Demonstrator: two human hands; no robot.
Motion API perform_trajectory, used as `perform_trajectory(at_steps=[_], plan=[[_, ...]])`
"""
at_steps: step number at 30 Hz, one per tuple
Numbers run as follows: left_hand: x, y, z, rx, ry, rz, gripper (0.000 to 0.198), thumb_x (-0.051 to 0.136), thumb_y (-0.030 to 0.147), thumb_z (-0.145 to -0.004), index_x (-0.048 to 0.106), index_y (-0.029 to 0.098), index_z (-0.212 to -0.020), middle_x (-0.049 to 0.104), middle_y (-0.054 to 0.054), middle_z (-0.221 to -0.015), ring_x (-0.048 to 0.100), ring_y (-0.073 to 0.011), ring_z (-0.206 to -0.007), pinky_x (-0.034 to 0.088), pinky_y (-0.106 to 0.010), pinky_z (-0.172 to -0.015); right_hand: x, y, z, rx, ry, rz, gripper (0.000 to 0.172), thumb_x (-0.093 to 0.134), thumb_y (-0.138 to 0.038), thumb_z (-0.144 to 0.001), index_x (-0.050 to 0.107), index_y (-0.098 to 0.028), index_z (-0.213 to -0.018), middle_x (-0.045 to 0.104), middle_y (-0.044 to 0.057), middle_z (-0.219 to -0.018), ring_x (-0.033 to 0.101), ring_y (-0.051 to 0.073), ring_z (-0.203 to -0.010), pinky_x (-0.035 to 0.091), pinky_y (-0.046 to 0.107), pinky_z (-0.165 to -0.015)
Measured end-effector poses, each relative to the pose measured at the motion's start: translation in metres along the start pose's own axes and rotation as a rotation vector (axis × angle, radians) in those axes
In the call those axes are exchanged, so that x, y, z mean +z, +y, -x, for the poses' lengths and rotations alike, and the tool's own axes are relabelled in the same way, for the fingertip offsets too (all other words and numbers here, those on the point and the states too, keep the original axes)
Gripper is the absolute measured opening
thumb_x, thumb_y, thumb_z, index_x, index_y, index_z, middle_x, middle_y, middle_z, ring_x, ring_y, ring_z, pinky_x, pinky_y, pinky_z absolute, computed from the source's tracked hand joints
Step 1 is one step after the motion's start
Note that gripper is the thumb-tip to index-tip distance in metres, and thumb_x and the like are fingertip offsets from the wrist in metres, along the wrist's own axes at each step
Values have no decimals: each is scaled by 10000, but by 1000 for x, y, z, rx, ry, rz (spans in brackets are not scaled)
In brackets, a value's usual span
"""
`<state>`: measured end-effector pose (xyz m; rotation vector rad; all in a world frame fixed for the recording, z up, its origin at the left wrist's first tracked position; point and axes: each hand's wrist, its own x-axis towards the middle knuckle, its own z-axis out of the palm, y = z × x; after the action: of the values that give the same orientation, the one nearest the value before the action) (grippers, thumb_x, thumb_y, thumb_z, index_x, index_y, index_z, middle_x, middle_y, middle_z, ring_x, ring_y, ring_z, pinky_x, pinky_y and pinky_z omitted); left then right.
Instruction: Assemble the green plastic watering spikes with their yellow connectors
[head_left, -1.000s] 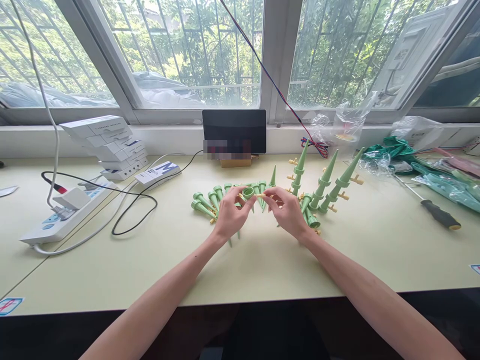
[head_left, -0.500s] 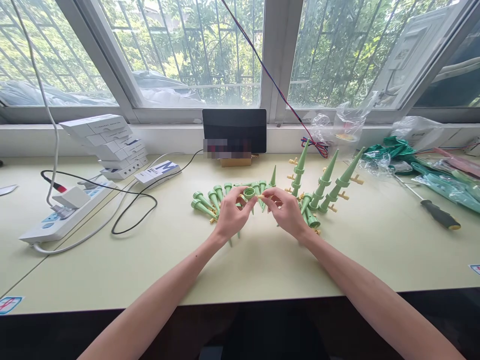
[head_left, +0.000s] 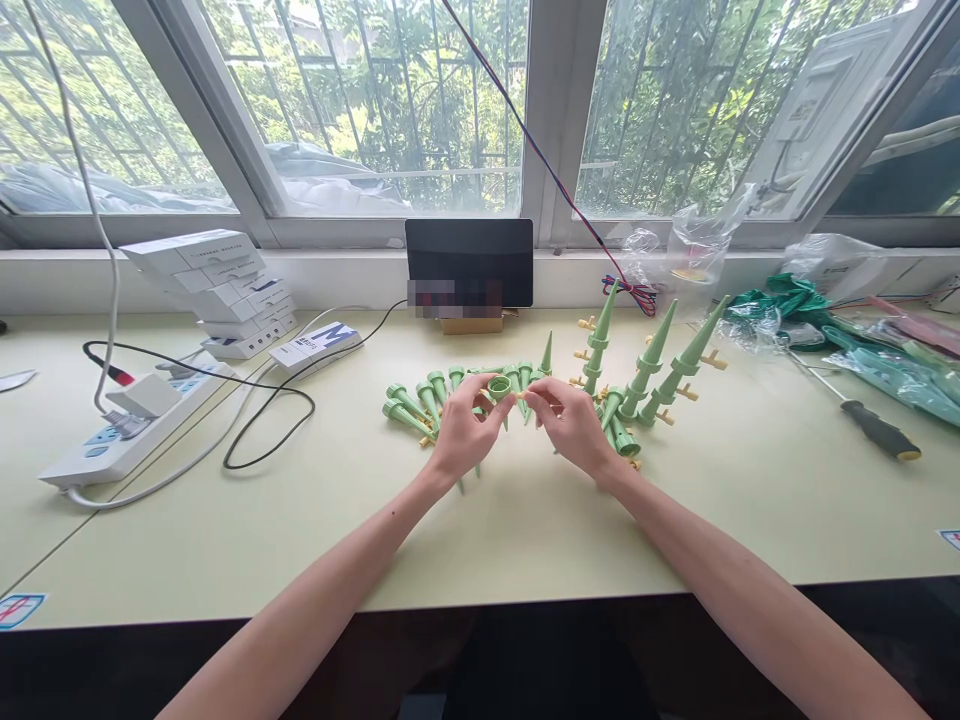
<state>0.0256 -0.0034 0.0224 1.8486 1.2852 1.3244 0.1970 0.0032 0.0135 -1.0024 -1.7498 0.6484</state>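
My left hand (head_left: 459, 432) is closed round a green plastic spike (head_left: 496, 385), its round open end facing up. My right hand (head_left: 574, 425) pinches a small yellow peg (head_left: 521, 395) at the side of that spike, right beside the left fingers. Behind my hands lies a row of several green spikes (head_left: 420, 398) on the pale table (head_left: 300, 520). To the right, stacks of green spikes (head_left: 652, 365) with yellow pegs lean up and to the right.
A white power strip (head_left: 127, 430) with cables lies at the left, with stacked white boxes (head_left: 217, 290) behind it. A dark tablet (head_left: 469, 265) stands at the window sill. A screwdriver (head_left: 862, 415) and plastic bags (head_left: 892, 350) lie at the right.
Almost nothing has moved; my right hand's fingers have shifted slightly on the yellow peg at the spike.
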Motion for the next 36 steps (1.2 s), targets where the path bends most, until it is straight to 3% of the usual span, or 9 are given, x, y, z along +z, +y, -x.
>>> perform_trajectory(at_steps=[15,25,29,36], plan=[[1,2,1,7,-8,-2,321,609,409,-854,630,199,-1095,640,-86,-1099,597,-119,-674,503,-217,-497,1,1,0,17,-2,52,442,442,-533,-957,528,-200,-679,540,4,-610,501,136,-543,407,256,-516],[0,0,-1,-12,32,-14,322,637,400,-837,631,195,-1085,645,-77,-1070,595,-117,-672,480,-205,-481,0,-1,1,11,-12,14,270,512,-452,-941,601,-200,-976,675,37,-813,579,140,-588,454,258,-549],[0,1,0,-14,22,-16,328,621,414,-847,627,200,-1095,644,-75,-1072,598,-117,-678,478,-202,-478,0,-1,2,2,-47,13,259,486,-436,-957,593,-202,-929,669,41,-844,576,135,-593,455,258,-554],[0,4,1,-28,5,10,352,622,409,-842,633,187,-1116,638,-89,-1086,589,-120,-676,480,-206,-461,0,1,2,12,-80,15,324,441,-455,-978,555,-203,-809,584,4,-701,528,125,-554,422,254,-551]])
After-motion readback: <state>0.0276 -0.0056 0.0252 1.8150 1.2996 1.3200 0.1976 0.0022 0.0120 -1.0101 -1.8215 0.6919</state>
